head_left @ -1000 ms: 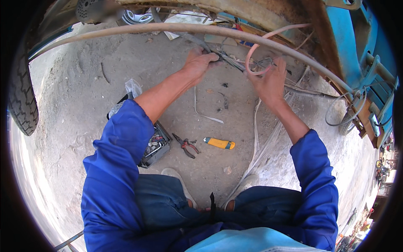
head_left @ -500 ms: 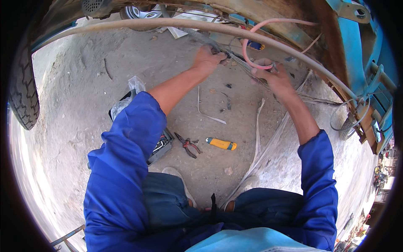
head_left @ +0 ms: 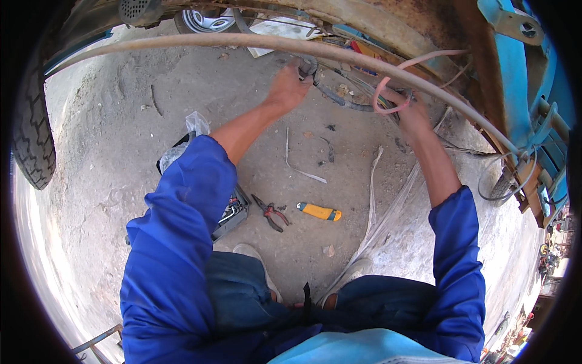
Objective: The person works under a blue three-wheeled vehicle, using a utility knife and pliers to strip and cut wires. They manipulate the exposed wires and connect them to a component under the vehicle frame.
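Note:
My left hand (head_left: 290, 86) is closed around a dark corrugated wiring sleeve (head_left: 330, 97), which bends up over the fingers and sags toward my right hand. My right hand (head_left: 414, 115) is closed at the end of a pink hose (head_left: 383, 91), which loops down from under the vehicle. Its fingertips are partly hidden behind the hose loop and blurred. Thin loose wires (head_left: 362, 84) run between the hands, beneath a long rusty bar (head_left: 267, 41).
Pliers with dark red handles (head_left: 270, 212) and a yellow-and-green utility knife (head_left: 319, 211) lie on the ground. An open tool case (head_left: 233, 215) is partly under my left arm. Pale strips (head_left: 374, 200) trail at right. A tyre (head_left: 33, 139) stands at left, blue frame parts (head_left: 509, 67) at right.
My left hand has shifted slightly left and my right hand to the right, carrying the pink hose loop along. The dark sleeve now shows as a sagging curve between them.

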### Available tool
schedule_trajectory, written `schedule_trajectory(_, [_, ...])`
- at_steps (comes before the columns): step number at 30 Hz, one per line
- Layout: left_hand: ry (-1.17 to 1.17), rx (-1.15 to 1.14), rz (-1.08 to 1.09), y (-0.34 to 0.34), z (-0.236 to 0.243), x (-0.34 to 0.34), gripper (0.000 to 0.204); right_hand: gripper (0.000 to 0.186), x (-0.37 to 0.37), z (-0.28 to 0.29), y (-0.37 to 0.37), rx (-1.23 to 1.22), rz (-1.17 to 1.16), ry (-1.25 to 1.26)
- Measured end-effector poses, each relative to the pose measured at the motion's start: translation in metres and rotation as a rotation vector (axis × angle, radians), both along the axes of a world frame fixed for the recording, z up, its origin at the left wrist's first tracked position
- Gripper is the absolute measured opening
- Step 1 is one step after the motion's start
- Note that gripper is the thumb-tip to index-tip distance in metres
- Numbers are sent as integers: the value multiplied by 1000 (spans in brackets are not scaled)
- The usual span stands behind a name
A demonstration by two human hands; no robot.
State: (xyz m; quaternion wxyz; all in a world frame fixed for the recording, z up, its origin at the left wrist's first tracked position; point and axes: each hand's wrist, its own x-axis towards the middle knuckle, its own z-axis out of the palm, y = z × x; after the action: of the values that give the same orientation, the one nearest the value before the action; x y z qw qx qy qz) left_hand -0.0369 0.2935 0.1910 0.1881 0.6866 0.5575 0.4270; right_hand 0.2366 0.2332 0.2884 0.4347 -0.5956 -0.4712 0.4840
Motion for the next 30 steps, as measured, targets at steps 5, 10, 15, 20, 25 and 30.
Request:
schedule_trajectory(5, [-90, -266, -9, -22, 20, 10, 36, 58, 3, -6, -4, 126, 77, -239])
schedule_trajectory(10, [-374, -354, -150, -38, 40, 10, 36, 36, 2, -18, -11, 284, 163, -188])
schedule_trajectory(15, [-850, -522, -232, -45, 49, 31, 32, 20, -8, -35, -24, 379, 247, -204])
schedule_trajectory(20, [-911, -567, -172, -46, 50, 45, 28, 13, -13, -29, -36, 554, 339, -308])
schedule_trajectory(25, [-923, -566, -230, -50, 56, 41, 22, 13, -12, -18, -40, 508, 364, -404])
schedule_trajectory(30, [-637, -621, -254, -47, 66, 19, 26, 14, -9, -18, -39, 435, 344, -362])
